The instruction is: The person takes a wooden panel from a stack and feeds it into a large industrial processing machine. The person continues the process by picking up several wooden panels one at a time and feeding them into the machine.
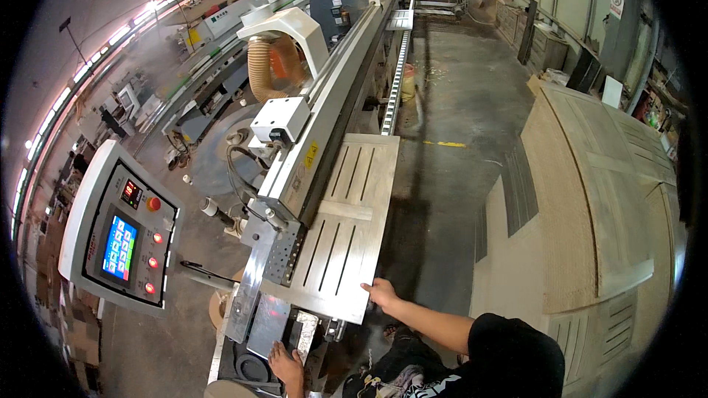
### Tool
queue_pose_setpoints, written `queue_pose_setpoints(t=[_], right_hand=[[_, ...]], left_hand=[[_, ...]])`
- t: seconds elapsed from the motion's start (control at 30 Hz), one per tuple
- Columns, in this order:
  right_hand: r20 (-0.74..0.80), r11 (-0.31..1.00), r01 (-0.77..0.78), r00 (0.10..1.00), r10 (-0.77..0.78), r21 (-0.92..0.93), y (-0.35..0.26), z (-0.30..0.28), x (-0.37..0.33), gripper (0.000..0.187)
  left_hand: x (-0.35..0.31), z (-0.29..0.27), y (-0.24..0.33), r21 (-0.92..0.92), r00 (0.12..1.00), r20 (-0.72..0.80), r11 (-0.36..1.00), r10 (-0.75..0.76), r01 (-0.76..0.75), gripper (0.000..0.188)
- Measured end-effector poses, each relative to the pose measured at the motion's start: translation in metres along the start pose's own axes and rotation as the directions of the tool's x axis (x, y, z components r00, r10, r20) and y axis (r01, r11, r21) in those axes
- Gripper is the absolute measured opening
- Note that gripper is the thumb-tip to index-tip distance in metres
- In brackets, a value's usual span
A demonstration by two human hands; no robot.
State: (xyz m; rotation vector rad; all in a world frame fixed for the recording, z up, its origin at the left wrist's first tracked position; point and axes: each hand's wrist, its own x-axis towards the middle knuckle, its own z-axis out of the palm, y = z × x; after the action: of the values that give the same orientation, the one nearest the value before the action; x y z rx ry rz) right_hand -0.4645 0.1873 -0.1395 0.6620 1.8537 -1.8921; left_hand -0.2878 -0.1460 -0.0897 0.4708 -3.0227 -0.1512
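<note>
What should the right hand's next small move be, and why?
Probably a gentle push guiding the slotted panel along the machine: the right hand touches the panel's right edge, and its left side lies by the machine.

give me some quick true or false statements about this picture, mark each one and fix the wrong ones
1. The right hand is at the right-hand edge of the slotted panel. True.
2. The left hand is gripping the slotted panel. False: it is by the grey metal plate, apart from the panel.
3. The control box stands to the left of the slotted panel. True.
4. The control box's screen is dark. False: it is lit, mostly blue.
5. The ribbed hose is tan. True.
</note>
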Motion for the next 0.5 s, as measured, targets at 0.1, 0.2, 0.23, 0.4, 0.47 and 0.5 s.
queue_pose_setpoints(t=[0.1,0.2,0.23,0.4,0.47,0.5], right_hand=[[-0.012,0.971,-0.037,0.999,0.041,0.237,-0.011,-0.006,0.009,0.040],[-0.015,0.995,-0.076,0.997,0.077,0.069,-0.002,-0.004,0.006,0.040],[0.051,0.991,-0.119,0.992,0.116,0.067,0.002,-0.002,-0.009,0.041],[0.239,0.986,-0.084,0.964,0.118,-0.147,0.065,-0.001,-0.094,0.030],[0.136,0.929,-0.021,0.988,0.076,-0.370,0.054,-0.007,-0.153,0.040],[0.055,0.904,0.025,0.998,-0.002,-0.428,0.054,-0.013,-0.180,0.040]], left_hand=[[-0.001,-0.004,-0.001,-0.005,0.999,0.004,0.999,0.034,-0.034,0.058],[-0.003,-0.014,0.001,-0.045,1.000,0.026,0.999,0.011,-0.010,0.059],[-0.007,-0.011,-0.004,-0.049,1.000,0.005,0.999,0.015,-0.014,0.059],[-0.017,-0.016,-0.011,-0.108,0.999,0.037,0.994,0.035,-0.031,0.058],[-0.021,-0.020,-0.014,-0.116,0.999,0.013,0.992,0.048,-0.046,0.058],[-0.023,-0.020,-0.017,-0.138,0.999,-0.007,0.989,0.054,-0.054,0.058]])
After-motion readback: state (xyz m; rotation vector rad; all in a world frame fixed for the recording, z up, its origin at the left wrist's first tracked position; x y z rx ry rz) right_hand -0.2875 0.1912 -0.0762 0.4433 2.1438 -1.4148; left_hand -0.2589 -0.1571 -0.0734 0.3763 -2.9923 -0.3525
